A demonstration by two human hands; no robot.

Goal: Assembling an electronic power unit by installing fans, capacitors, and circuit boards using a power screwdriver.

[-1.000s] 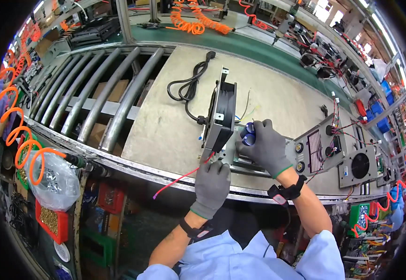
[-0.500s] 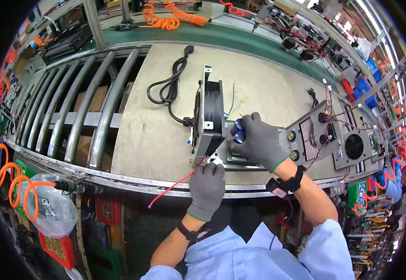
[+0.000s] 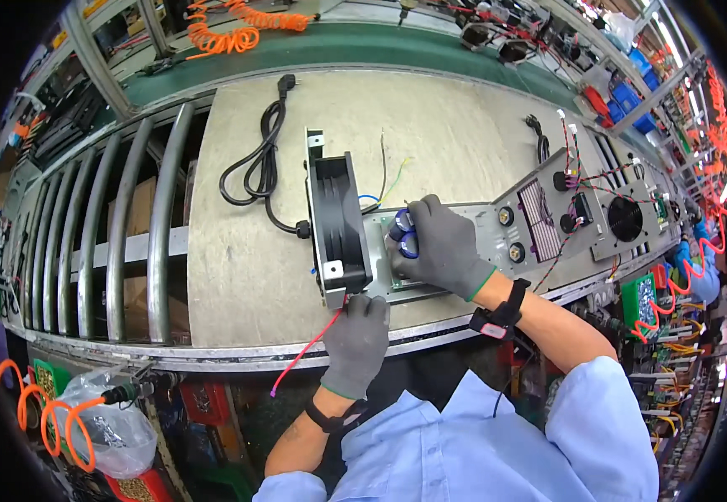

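Observation:
A metal chassis lies on the worktable, its end panel standing upright with a black fan on it. My gloved right hand is closed around the blue capacitors of a green circuit board lying in the chassis. At the near foot of the fan panel, my gloved left hand has its fingers drawn together; what they pinch is hidden. A red wire runs past them and hangs over the table edge. A black power cord leaves the panel on its left side.
Metal rollers adjoin the table on the left. To the right stands another chassis with a fan and loose wires. Beyond the table runs a green conveyor belt. Orange coiled hoses lie at the back; a plastic bag hangs lower left.
The whole view has shifted, so the table and chassis sit further left in it. A white piece at my left fingertips no longer shows. My right hand keeps its hold on the capacitors.

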